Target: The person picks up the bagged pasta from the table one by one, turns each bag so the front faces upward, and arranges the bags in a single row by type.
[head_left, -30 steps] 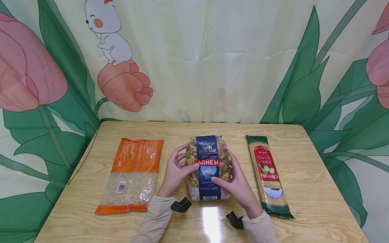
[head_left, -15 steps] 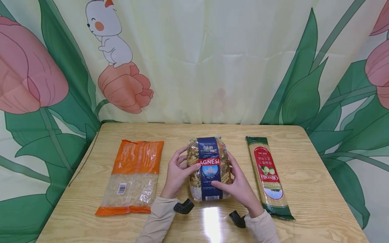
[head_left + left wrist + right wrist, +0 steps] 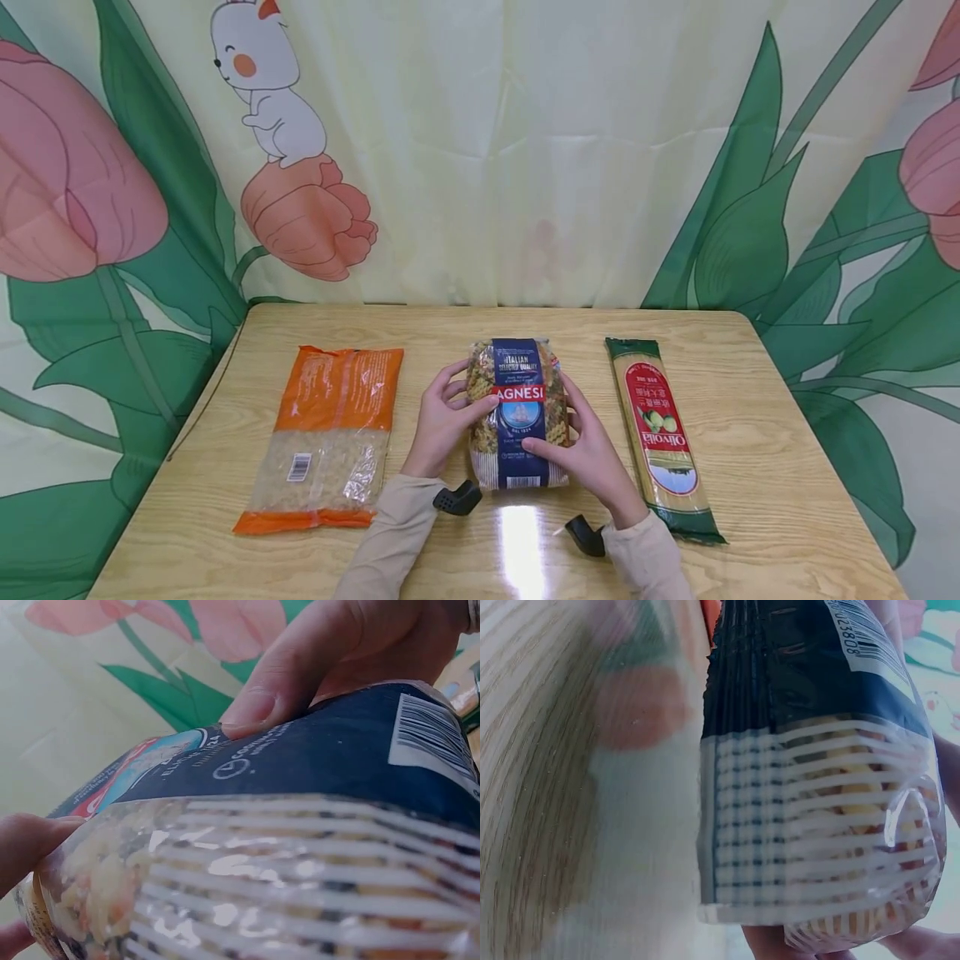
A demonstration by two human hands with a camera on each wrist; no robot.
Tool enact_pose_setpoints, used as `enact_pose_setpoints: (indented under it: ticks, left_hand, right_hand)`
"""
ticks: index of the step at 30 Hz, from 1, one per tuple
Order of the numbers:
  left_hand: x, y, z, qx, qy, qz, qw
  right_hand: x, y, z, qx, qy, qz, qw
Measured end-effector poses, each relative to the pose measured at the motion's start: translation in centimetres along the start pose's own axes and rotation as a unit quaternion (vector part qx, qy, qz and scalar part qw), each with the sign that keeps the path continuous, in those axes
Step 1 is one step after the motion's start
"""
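Observation:
Both hands hold a clear bag of mixed-colour spiral pasta [image 3: 519, 454] with a dark blue AGNESI label, near the middle of the table. My left hand [image 3: 441, 423] grips its left side, thumb on the front by the red band. On the right side, my right hand [image 3: 590, 452] grips lower down, its thumb on the blue label. In the left wrist view the right thumb [image 3: 259, 705] presses the label above the barcode. The right wrist view shows the bag's striped bottom end [image 3: 825, 810] with fingers beneath it. Whether the bag touches the table cannot be told.
On the left lies an orange and clear bag [image 3: 330, 442] of pale contents with a barcode. A long Olivoilà spaghetti pack [image 3: 663, 442] with green ends lies to the right, near the right forearm. A floral curtain [image 3: 495, 167] hangs behind the wooden table [image 3: 772, 467].
The pasta bag has shifted slightly to the right, and its lower edge has risen a little in view over the last half second. My left hand has moved right with it.

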State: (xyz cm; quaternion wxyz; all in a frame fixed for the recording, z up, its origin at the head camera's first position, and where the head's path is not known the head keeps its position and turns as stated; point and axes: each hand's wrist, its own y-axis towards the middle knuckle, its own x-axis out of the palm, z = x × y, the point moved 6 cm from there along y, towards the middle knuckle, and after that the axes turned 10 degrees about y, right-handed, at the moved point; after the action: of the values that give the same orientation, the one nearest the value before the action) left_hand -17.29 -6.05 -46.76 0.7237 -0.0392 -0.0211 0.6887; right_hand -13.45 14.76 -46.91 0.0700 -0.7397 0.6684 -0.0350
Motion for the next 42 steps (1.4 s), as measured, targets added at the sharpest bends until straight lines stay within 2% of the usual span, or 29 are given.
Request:
enact_pose_setpoints:
  ticks: [10,22,26,29,34,37,42]
  left_hand:
    - [0.5,1.4,-1.8,-0.021,0.000,0.001,0.9998]
    - [0.5,2.1,-3.0,-0.041,0.023,-0.003,0.9989]
    - [0.5,2.3,-3.0,-0.042,0.039,-0.009,0.9983]
    - [0.3,2.3,-3.0,-0.037,0.060,-0.009,0.9975]
    - [-0.8,2.1,-2.7,-0.024,0.094,0.013,0.9952]
    - [-1.3,1.8,-2.3,-0.015,0.095,0.017,0.9952]
    - [-1.6,1.4,-2.0,-0.012,0.089,0.001,0.9960]
  right_hand:
    - [-0.1,1.2,1.7,0.015,0.004,0.001,0.9999]
    - [0.0,2.1,2.5,0.006,-0.067,0.021,0.9975]
    - [-0.1,2.2,2.6,-0.002,-0.084,0.035,0.9958]
    - [-0.3,2.1,2.7,-0.003,-0.117,0.050,0.9919]
    - [-0.9,1.6,2.4,-0.012,-0.139,0.076,0.9873]
    - [-1.2,1.4,2.0,-0.023,-0.134,0.083,0.9873]
    - [-1.0,1.2,1.3,-0.046,-0.143,0.089,0.9847]
